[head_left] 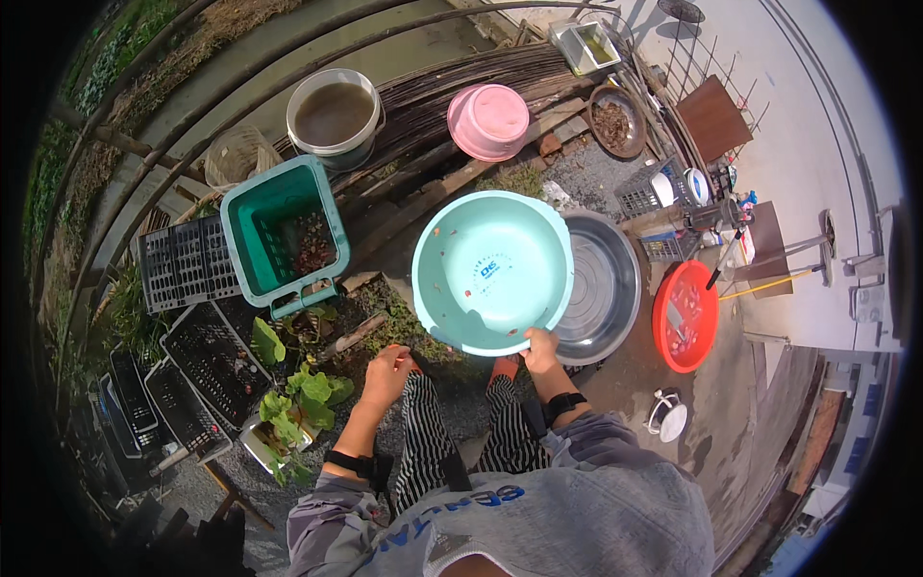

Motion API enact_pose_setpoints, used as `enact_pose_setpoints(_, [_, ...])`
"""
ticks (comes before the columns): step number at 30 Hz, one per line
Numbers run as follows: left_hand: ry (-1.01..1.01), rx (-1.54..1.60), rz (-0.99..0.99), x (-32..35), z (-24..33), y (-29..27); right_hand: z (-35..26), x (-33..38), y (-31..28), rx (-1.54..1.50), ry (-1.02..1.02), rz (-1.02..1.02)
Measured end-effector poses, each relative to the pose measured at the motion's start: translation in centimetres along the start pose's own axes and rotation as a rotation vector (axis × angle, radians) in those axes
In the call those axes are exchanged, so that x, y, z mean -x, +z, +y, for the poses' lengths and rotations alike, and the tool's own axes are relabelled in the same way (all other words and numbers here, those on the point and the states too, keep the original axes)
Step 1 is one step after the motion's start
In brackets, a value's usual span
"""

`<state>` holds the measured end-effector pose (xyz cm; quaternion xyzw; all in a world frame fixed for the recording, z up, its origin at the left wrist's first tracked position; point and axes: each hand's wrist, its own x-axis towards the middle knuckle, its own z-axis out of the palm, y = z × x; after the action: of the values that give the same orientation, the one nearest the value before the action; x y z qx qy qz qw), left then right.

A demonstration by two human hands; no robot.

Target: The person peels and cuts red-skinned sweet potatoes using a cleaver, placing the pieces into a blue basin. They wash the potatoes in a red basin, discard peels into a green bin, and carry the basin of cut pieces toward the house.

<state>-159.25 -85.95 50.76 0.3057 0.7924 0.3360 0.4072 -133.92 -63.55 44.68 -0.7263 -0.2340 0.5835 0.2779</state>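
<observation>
An outdoor work yard beside a building, probably rural; gravel ground with weeds, black seedling trays [187, 262], a bucket of murky water [334, 113], stacked bamboo poles [452, 82], a green crate [282, 234] and a steel basin [601, 287].

My right hand [540, 348] grips a smooth, glossy pale-green plastic basin [491, 270] at frame centre, beside a shiny ridged metal basin [604, 288].

left hand [386, 370]: loosely curled, lowered | right hand [540, 349]: raised, fingers clamped
</observation>
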Motion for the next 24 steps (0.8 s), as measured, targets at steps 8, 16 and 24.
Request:
enact_pose_setpoints(8, [-0.012, -0.180, -0.217, 0.6, 1.2, 14.1, 2.0, -16.4, -17.1, 0.590, -0.259, 0.667])
enact_pose_setpoints(16, [-0.075, -0.161, -0.437, 1.1, 1.7, 28.1, 2.2, -29.1, -21.5, 0.859, -0.196, 0.715])
enact_pose_setpoints(24, [-0.099, -0.292, -0.497, 0.3, 4.2, 30.7, 2.5, -32.1, -21.5, 0.528, -0.062, 0.466])
